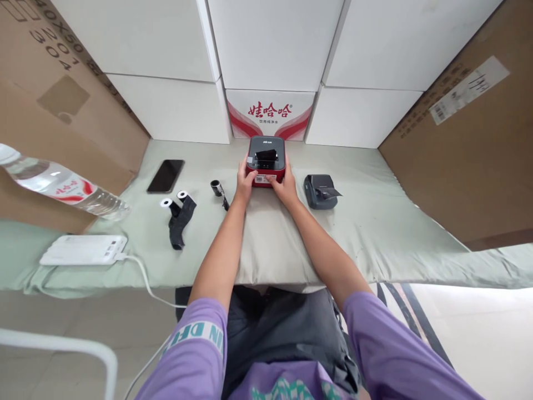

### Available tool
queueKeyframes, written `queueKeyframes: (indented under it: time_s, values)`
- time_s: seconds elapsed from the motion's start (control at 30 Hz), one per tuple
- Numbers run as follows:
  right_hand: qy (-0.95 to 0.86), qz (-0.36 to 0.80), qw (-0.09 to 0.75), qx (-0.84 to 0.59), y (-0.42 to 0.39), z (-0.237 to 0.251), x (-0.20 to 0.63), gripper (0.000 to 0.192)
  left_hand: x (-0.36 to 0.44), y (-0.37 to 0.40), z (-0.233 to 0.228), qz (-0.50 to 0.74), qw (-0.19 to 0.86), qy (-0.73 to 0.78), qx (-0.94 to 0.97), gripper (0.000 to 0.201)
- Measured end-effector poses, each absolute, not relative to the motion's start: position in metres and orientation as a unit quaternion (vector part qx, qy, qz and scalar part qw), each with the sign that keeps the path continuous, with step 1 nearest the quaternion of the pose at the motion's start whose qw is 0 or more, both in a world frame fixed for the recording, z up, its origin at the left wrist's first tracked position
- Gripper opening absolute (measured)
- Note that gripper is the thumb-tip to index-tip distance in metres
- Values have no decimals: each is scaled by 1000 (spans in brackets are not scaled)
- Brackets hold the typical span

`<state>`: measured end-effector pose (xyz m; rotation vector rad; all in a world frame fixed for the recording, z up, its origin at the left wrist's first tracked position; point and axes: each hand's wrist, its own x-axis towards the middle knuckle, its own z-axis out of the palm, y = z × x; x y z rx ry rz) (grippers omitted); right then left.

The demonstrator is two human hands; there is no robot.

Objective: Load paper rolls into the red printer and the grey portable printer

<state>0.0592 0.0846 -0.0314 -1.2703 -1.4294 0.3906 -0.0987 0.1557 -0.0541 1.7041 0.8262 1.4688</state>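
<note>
A red and black label printer (266, 158) stands on the cloth-covered table, close to the white boxes at the back. Black material sticks up from the slot in its top, and a white label is on its front. My left hand (245, 180) grips its left side, thumb on the front. On the opposite side my right hand (285, 180) is closed round it the same way. To the right sits a small dark portable printer (320, 191) with a dark strip coming out. Left of my left hand lies a small black roll (216, 188) with a loose tail.
Further left are two black ribbon rolls (180, 219) with white cores, a phone (165, 176), a water bottle (69, 186) and a white power bank (83, 250) with its cable. Large cardboard boxes flank the table, the right one (470, 139) and the left one (62, 105).
</note>
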Motion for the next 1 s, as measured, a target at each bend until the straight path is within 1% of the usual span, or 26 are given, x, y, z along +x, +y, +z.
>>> queueKeyframes:
  time_s: [0.13,0.23,0.3,0.4,0.43,0.5,0.53,0.57,0.63,0.67,0.7,0.77,0.87,0.93,1.0]
  values:
    - [-605,168,537,-563,85,-28,55,116,-96,153,-52,577,371,332,647,75]
    - [-622,132,518,-573,63,3,55,100,-96,147,-48,588,370,338,635,76]
    - [-640,75,531,-550,34,35,67,82,-99,136,-42,614,314,366,625,76]
    - [-603,-11,592,-535,-9,69,116,54,-102,115,-31,650,165,437,599,66]
    - [-570,-29,615,-544,-18,71,139,48,-102,108,-27,651,126,448,600,60]
    - [-511,-23,635,-579,-26,60,186,43,-99,96,-22,638,76,439,629,47]
    - [-499,10,621,-604,-26,48,207,45,-96,91,-20,628,61,425,649,42]
    - [-507,71,584,-631,-23,36,225,52,-94,87,-18,619,50,412,667,38]
    - [-560,216,461,-653,-17,13,248,76,-89,81,-16,603,45,394,692,33]
    - [-595,263,403,-644,-15,4,254,90,-86,78,-15,594,53,388,703,32]
    - [-626,295,354,-629,-13,-1,257,103,-85,76,-15,586,66,382,712,30]
    - [-667,316,298,-605,-14,-5,255,123,-83,71,-15,574,92,364,728,27]
    - [-667,313,290,-611,-18,-7,244,139,-79,64,-15,554,113,331,755,21]
    - [-654,300,315,-619,-20,-10,236,146,-73,58,-16,505,134,322,789,20]
    - [-642,285,349,-620,-21,-14,228,154,-64,53,-17,431,168,320,827,26]
